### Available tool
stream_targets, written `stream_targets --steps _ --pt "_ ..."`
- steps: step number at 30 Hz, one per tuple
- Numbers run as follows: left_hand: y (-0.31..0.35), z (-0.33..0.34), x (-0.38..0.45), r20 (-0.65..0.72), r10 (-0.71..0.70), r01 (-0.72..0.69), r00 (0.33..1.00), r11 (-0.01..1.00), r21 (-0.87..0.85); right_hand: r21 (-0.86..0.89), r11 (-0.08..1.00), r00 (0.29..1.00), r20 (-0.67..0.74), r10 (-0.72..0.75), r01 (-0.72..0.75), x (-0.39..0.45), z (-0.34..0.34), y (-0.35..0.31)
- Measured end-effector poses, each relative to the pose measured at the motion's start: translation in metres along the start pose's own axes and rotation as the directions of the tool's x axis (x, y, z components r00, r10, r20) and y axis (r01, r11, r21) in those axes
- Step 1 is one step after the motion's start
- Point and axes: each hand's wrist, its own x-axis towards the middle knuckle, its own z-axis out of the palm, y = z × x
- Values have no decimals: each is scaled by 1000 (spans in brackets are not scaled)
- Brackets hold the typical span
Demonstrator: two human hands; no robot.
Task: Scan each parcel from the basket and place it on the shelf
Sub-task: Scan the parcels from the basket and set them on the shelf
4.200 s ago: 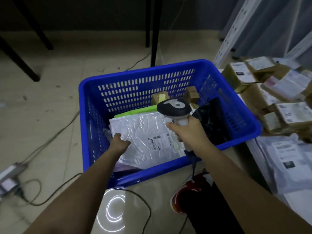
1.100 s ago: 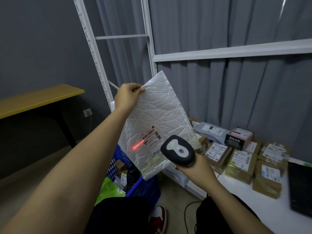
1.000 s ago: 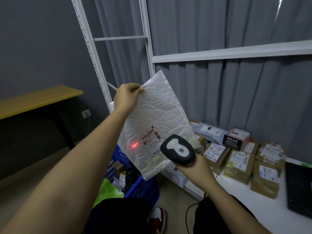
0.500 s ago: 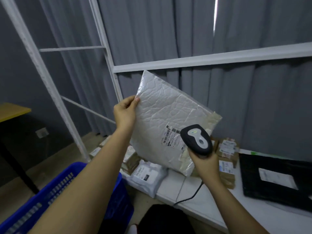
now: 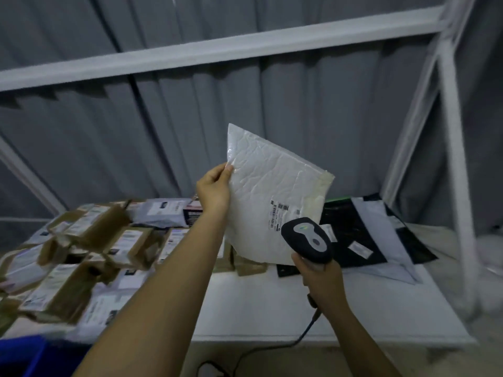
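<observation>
Head view: one white padded envelope is held up above the white shelf, pinched at its left edge by the left hand. Right hand grips one scanner. Two dark bags lie right; the brown boxes left are too blurred to count.

The left hand is raised at arm's length, pinching a white padded envelope by its edge; the right hand (lower, nearer the body) grips a scanner.
</observation>
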Motion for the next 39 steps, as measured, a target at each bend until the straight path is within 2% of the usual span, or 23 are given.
stream_targets --steps 8,13,16,18,19,20,21,22,23,24,25,27,28,29,31,32,34,35,37,39 --pt "-91 90 40 36 -331 332 943 942 -46 -24 997 975 -214 68 -74 54 -43 28" --pt "-152 122 48 50 -482 483 875 876 -3 -80 986 954 -273 121 -148 74 -49 53" --pt "-183 131 50 120 -517 518 847 855 31 -116 971 939 -303 165 -208 83 -52 63" --pt "-203 132 51 209 -464 425 861 881 206 -122 964 928 -323 188 -237 86 -55 68" --pt "-212 131 50 258 -402 290 879 878 380 -124 960 923 -329 199 -251 87 -56 70" --pt "-217 128 45 317 -323 108 892 832 544 -125 957 920 -332 210 -263 87 -58 72" --pt "-219 125 38 392 -231 -84 891 764 640 -127 954 917 -336 216 -272 87 -60 74" --pt "-220 121 28 483 -139 -261 864 698 667 -133 951 914 -342 220 -279 86 -62 75" --pt "-222 118 18 585 -67 -414 809 641 646 -142 947 911 -347 224 -287 85 -64 76" --pt "-225 115 10 688 -32 -545 725 584 602 -148 945 908 -353 224 -291 83 -65 77" --pt "-229 112 1 780 -55 -654 623 511 558 -149 945 907 -356 224 -292 82 -67 77" --pt "-241 110 -15 868 -213 -796 449 345 497 -156 940 905 -355 234 -304 77 -69 77" --pt "-247 111 -22 863 -302 -833 404 268 484 -163 936 906 -350 240 -311 74 -70 77" --pt "-252 112 -28 839 -374 -853 395 191 486 -172 933 908 -340 246 -317 71 -71 77" --pt "-256 115 -37 790 -414 -840 451 103 533 -186 925 910 -321 260 -330 65 -73 76" --pt "-255 118 -37 780 -388 -814 491 115 570 -191 923 910 -318 265 -335 62 -75 74" --pt "-249 127 -34 779 -280 -770 560 172 615 -191 923 910 -320 264 -335 57 -78 69" --pt "-243 131 -33 798 -167 -772 579 200 603 -186 925 910 -323 261 -331 56 -79 67" --pt "-235 138 -30 792 107 -794 601 193 577 -176 928 907 -331 259 -329 55 -81 63" --pt "-228 143 -30 763 195 -787 616 177 591 -164 931 906 -335 259 -327 55 -81 59"
